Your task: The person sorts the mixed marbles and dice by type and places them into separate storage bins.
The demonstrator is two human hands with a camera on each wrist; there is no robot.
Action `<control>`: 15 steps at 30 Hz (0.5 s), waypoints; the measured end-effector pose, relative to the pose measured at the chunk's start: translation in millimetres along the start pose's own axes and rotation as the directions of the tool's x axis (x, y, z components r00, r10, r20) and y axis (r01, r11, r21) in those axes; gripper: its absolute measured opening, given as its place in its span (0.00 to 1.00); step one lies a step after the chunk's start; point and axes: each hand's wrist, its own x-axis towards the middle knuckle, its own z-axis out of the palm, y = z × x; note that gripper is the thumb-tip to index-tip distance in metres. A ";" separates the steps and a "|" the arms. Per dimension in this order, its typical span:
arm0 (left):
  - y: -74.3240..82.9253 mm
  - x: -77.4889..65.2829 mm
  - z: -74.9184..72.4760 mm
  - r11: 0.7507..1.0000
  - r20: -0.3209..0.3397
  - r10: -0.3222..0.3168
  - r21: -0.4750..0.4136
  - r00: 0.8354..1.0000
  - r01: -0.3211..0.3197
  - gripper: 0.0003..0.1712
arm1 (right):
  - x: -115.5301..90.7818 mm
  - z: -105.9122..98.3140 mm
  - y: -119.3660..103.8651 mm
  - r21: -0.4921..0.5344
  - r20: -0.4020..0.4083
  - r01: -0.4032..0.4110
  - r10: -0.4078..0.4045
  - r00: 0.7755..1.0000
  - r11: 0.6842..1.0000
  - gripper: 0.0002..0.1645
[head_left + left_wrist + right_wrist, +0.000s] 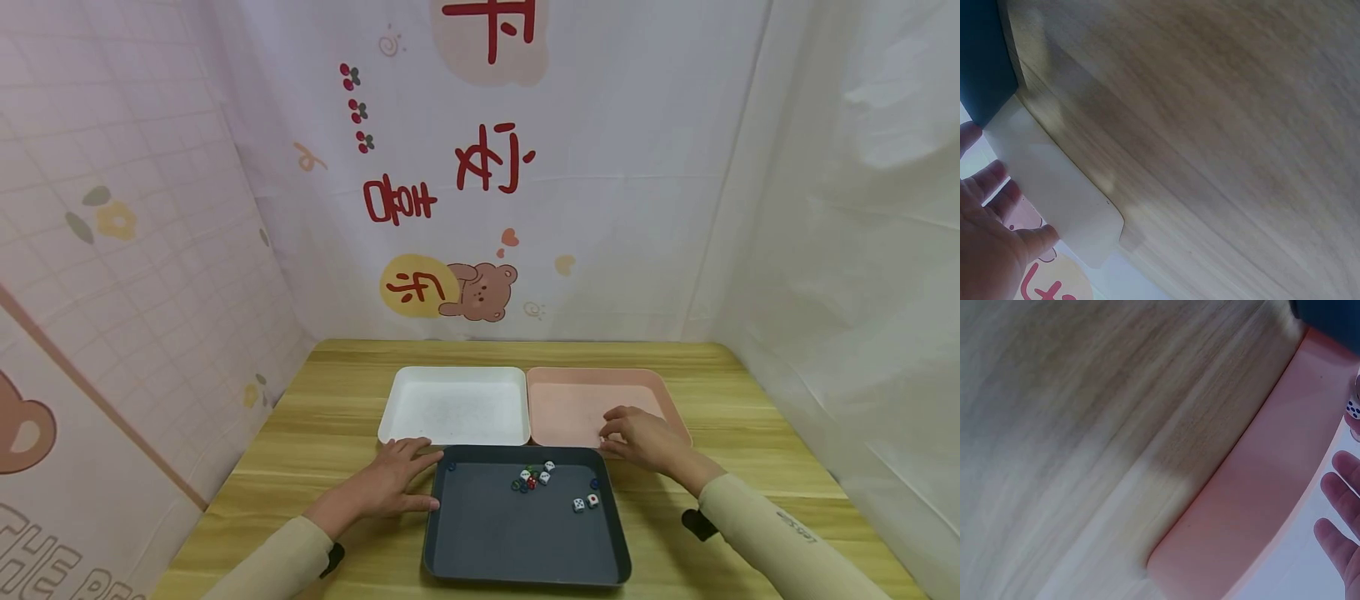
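Observation:
My left hand [386,483] lies with spread fingers at the left rim of a dark grey tray [525,546]; its fingertips are at the rim. In that tray sit several white dice [578,505], a red die [532,482] and several small dark and green rings [516,485]. Over the front right of the pink tray [555,408], my right hand [645,437] pinches a white die with blue dots [1352,409] between thumb and finger. Only part of that die shows; its other fingers are loosely extended.
A white tray [457,404] stands behind the dark one, side by side with the pink tray. All three are on a wood-grain table [315,417]. Printed cloth [630,167] hangs behind the table and at both sides.

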 end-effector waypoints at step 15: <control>-0.8 0.8 1.9 1.000 -0.014 0.009 0.006 1.000 -0.009 0.45 | -3.7 -0.3 3.2 -0.004 -0.027 0.020 -0.020 0.999 1.000 0.11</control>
